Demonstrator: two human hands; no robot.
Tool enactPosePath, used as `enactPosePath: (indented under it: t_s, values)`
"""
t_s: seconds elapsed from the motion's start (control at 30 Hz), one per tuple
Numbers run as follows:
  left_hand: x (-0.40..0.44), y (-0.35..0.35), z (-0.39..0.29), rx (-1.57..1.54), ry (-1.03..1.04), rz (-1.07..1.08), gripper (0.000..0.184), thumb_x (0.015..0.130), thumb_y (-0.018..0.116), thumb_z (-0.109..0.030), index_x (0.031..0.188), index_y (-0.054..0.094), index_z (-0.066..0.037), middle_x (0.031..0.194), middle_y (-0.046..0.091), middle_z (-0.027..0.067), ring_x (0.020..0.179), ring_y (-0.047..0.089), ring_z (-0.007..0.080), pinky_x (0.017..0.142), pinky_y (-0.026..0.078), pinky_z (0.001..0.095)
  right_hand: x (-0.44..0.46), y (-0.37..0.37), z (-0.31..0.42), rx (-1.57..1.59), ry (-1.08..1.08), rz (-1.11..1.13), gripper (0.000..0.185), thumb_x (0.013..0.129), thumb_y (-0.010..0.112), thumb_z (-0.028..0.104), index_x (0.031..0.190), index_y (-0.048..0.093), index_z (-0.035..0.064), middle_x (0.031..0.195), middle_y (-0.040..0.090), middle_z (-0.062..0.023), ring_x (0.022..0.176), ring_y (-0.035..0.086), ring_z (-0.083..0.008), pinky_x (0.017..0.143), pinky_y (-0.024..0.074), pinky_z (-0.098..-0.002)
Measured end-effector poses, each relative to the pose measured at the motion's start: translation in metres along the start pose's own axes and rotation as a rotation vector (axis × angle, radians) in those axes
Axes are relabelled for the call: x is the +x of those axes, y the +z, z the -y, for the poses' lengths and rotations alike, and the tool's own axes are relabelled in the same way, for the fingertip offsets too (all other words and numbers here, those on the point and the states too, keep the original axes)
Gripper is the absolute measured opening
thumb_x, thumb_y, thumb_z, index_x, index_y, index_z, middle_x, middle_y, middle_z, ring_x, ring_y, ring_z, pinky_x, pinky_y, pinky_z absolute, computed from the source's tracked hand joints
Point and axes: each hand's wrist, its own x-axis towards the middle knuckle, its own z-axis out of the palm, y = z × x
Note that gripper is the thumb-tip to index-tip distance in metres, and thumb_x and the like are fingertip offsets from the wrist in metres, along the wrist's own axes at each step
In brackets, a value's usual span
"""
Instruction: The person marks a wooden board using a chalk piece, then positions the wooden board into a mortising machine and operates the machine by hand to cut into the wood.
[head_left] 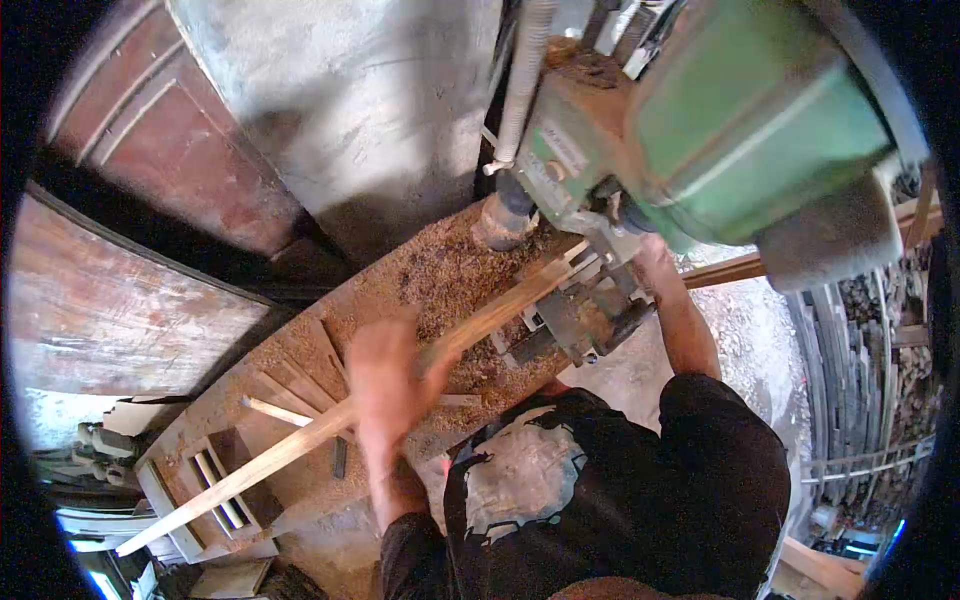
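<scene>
A long, pale wooden strip slants from the lower left up to the head of a green woodworking machine. My left hand is closed over the strip partway along it, thumb toward the machine, and is blurred by motion. Close beside the machine's head is my right hand. Its fingers are mostly hidden behind machine parts, so their grip does not show. Between my hands, a metal fixture stands next to the strip. The strip's far end disappears among the machine parts.
Sawdust and chips cover much of the wooden worktable. Thin wood pieces and a small wooden frame lie toward its left end. A grey ribbed hose hangs above. Stacked timber stands at the right.
</scene>
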Motion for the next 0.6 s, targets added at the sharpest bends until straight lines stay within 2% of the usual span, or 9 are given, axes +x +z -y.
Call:
enactPosePath:
  t_s: [0.03,0.1,0.2,0.3,0.43,0.57,0.6]
  values:
    - [0.01,0.015,-0.021,0.06,0.08,0.064,0.064,0.081,0.082,-0.04,0.131,0.061,-0.006,0.106,0.065,0.0161,0.104,0.062,0.0339,0.091,0.046,0.048,0.002,0.004,-0.001,0.018,0.001,0.007,0.045,0.098,0.065,0.043,0.112,0.07,0.0003,0.107,0.068,-0.0112,0.097,0.059,-0.0223,0.091,0.0474,-0.0383]
    - [0.02,0.046,-0.047,0.033,0.104,0.137,0.057,0.081,0.081,-0.042,0.122,0.062,-0.007,0.103,0.067,0.0152,0.101,0.065,0.0337,0.086,0.05,0.0481,0.006,0.012,-0.002,0.053,0.0,0.021,0.046,0.098,0.066,0.044,0.112,0.071,0.0003,0.107,0.068,-0.0111,0.097,0.059,-0.0221,0.09,0.0474,-0.0383]
    - [0.02,0.09,-0.046,0.071,-0.034,0.222,0.05,0.08,0.082,-0.04,0.114,0.061,-0.01,0.098,0.069,0.012,0.096,0.068,0.0325,0.081,0.053,0.046,0.011,0.019,-0.008,0.098,-0.001,0.027,0.046,0.098,0.067,0.044,0.111,0.071,0.0003,0.107,0.068,-0.0109,0.096,0.059,-0.0219,0.09,0.0474,-0.0383]
    - [0.024,0.08,-0.05,0.193,-0.079,0.302,0.043,0.08,0.082,-0.039,0.106,0.06,-0.012,0.094,0.07,0.0087,0.091,0.07,0.0311,0.077,0.055,0.0449,0.013,0.028,-0.013,0.131,-0.002,0.022,0.046,0.097,0.068,0.045,0.11,0.072,0.0003,0.106,0.068,-0.0107,0.096,0.059,-0.0216,0.09,0.0475,-0.0384]
    - [0.02,0.074,-0.052,0.231,-0.078,0.227,0.045,0.079,0.082,-0.037,0.111,0.062,-0.013,0.098,0.072,0.0097,0.094,0.071,0.0322,0.079,0.055,0.0469,0.02,0.035,-0.028,0.151,-0.012,0.013,0.047,0.096,0.069,0.045,0.109,0.072,0.0003,0.105,0.068,-0.0104,0.095,0.059,-0.0212,0.089,0.0475,-0.0384]
    - [0.02,0.082,-0.054,0.244,-0.115,0.278,0.047,0.08,0.082,-0.037,0.115,0.062,-0.013,0.099,0.072,0.0105,0.093,0.071,0.0339,0.076,0.055,0.0481,0.028,0.043,-0.038,-0.034,-0.019,-0.238,0.045,0.097,0.068,0.045,0.1,0.074,0.0008,0.094,0.069,-0.0089,0.088,0.061,-0.0192,0.084,0.0488,-0.0364]
    - [0.02,0.085,-0.056,0.225,-0.107,0.261,0.047,0.08,0.082,-0.037,0.116,0.062,-0.013,0.099,0.072,0.0108,0.093,0.071,0.0343,0.075,0.055,0.0484,0.021,0.042,-0.026,0.023,0.007,-0.208,0.044,0.098,0.067,0.044,0.097,0.074,0.0009,0.092,0.069,-0.0087,0.088,0.062,-0.019,0.085,0.0486,-0.0361]
